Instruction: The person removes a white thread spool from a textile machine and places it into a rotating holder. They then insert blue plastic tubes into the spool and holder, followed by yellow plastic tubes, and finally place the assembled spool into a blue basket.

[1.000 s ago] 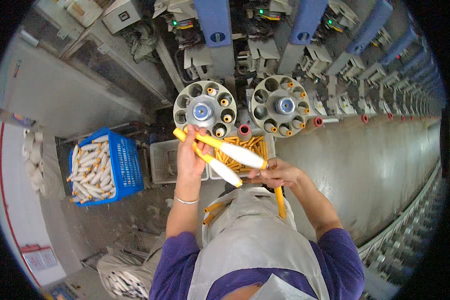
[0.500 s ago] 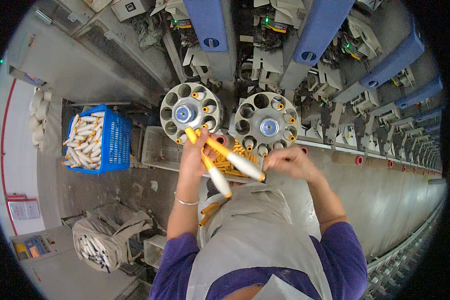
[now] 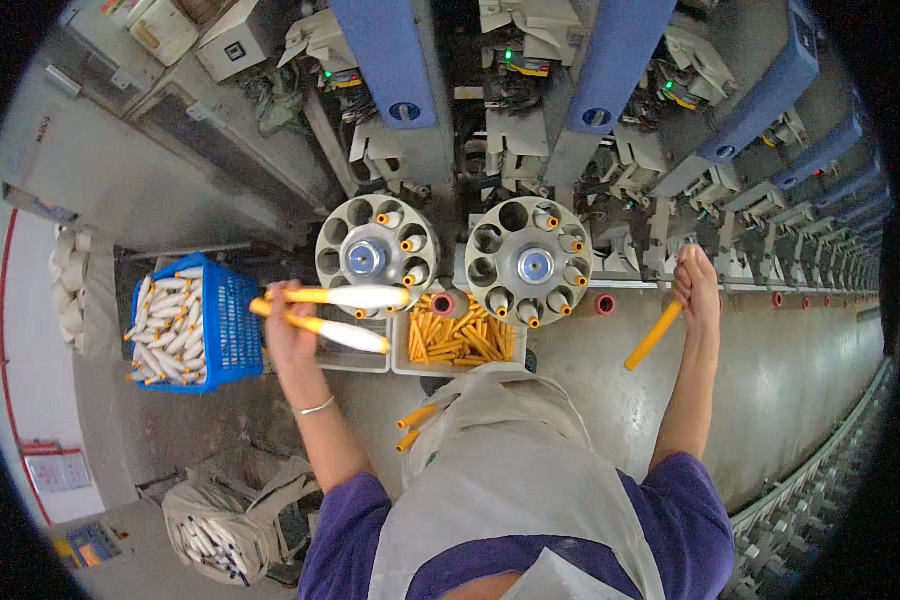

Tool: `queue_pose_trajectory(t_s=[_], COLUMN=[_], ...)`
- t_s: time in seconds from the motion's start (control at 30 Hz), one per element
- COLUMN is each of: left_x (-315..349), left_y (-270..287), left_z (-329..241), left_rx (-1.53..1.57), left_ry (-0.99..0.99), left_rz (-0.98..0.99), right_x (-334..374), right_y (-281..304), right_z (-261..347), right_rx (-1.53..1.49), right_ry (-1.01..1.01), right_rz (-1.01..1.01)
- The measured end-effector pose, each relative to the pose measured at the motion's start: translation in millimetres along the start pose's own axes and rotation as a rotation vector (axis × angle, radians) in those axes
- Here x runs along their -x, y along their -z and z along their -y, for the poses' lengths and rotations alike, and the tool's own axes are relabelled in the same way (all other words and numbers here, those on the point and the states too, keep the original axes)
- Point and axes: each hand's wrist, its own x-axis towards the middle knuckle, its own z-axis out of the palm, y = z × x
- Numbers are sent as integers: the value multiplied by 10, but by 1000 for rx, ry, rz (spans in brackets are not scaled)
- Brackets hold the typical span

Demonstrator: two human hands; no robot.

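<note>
my right grip [image 3: 699, 282] is closed around a yellow tube [image 3: 654, 337], my left grip [image 3: 291, 325] around two yarn bobbins [image 3: 365, 297] near the left magazine [image 3: 364, 260]; this and the right magazine [image 3: 536, 265] look part-loaded, several pockets [image 3: 513, 215] unfilled.

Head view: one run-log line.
left hand: two yarn-wound yellow bobbins; right hand: yellow tube; white crate: yellow tubes

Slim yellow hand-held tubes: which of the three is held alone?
The slim yellow tube slanting down from the right hand; the other two, partly wrapped in white yarn, are together in the left hand.
</note>
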Motion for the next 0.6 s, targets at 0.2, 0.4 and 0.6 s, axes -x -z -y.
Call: queue_pose_trajectory(t_s=[0.2, 0.4, 0.6], left_x=[12, 149, 344], left_y=[58, -711, -1279], left_z=[-529, 122, 488], left_rx=[-117, -960, -648], left_ry=[-448, -882, -581], left_rz=[-440, -349, -63], right_x=[-774, -664, -567], right_y=[295, -874, -1538], right_z=[-510, -1414, -1477], right_rx=[390, 1622, 1963], right_ry=[50, 477, 585], right_rz=[-235, 109, 171])
